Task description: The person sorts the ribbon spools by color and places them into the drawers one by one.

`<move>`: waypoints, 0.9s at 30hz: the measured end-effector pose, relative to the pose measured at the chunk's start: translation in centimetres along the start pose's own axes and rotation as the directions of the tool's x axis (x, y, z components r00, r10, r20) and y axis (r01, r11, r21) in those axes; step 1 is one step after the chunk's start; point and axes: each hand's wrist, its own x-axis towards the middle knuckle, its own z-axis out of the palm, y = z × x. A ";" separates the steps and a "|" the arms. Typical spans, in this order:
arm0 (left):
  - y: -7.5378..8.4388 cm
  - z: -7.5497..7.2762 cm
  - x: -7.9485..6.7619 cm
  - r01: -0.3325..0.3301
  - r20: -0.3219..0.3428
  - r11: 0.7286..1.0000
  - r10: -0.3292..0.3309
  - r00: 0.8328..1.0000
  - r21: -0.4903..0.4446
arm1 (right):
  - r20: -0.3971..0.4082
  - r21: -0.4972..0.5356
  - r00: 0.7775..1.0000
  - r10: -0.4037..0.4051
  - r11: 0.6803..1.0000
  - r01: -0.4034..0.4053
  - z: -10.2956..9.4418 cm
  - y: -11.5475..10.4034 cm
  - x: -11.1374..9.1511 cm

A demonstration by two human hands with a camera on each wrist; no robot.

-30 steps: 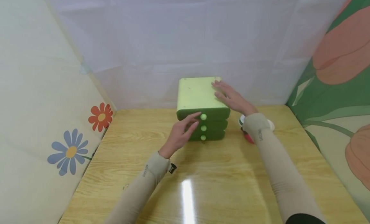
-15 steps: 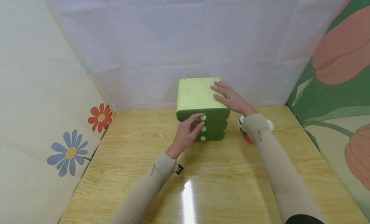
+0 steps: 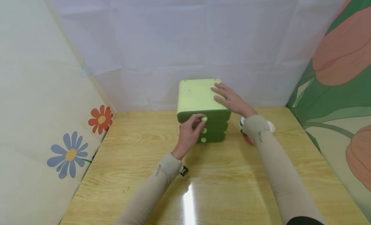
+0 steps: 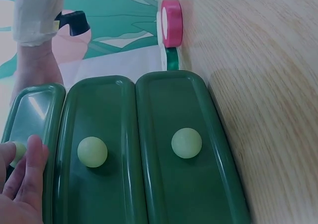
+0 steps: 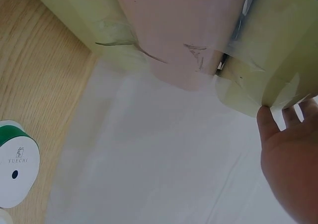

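Observation:
A small green cabinet [image 3: 195, 94] with three dark green drawers stands near the back wall, its drawer fronts facing me. My left hand [image 3: 186, 134] pinches the pale round knob [image 3: 204, 119] of the top drawer between thumb and fingers. From the left wrist, that knob [image 4: 20, 153] is partly covered by the fingers; the middle knob [image 4: 92, 152] and the bottom knob [image 4: 186, 143] show fully. All three drawers look closed. On the cabinet's top right side rests my right hand [image 3: 233, 101], fingers spread and fairly straight.
Right of the cabinet, ribbon spools stand on the wooden table [image 3: 139, 138], partly hidden by my right sleeve: a red one [image 4: 172, 23] and a green one with a white face [image 5: 20, 167]. A white sheet [image 3: 159, 51] hangs behind; patterned panels flank both sides.
My left hand has moved right and its thumb and fingers have come together on the top knob. The right hand stays on the cabinet, almost still.

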 end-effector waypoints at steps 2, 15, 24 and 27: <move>0.0 0.0 0.1 0.002 -0.002 1.000 -0.002 1.000 -0.010 | 0.000 0.002 1.000 0.002 1.000 -0.002 0.0 0.1 0.0; -0.1 -0.1 0.1 -0.019 0.004 1.000 0.019 1.000 -0.002 | 0.011 0.009 1.000 0.008 1.000 -0.008 0.1 0.1 0.1; 0.0 -0.2 0.1 -0.008 0.009 1.000 0.008 1.000 -0.010 | 0.012 -0.005 1.000 0.002 1.000 -0.002 0.0 0.1 0.2; 0.2 -0.2 0.1 -0.013 0.003 1.000 0.013 1.000 -0.009 | 0.012 -0.008 1.000 0.004 1.000 -0.004 0.0 0.1 0.3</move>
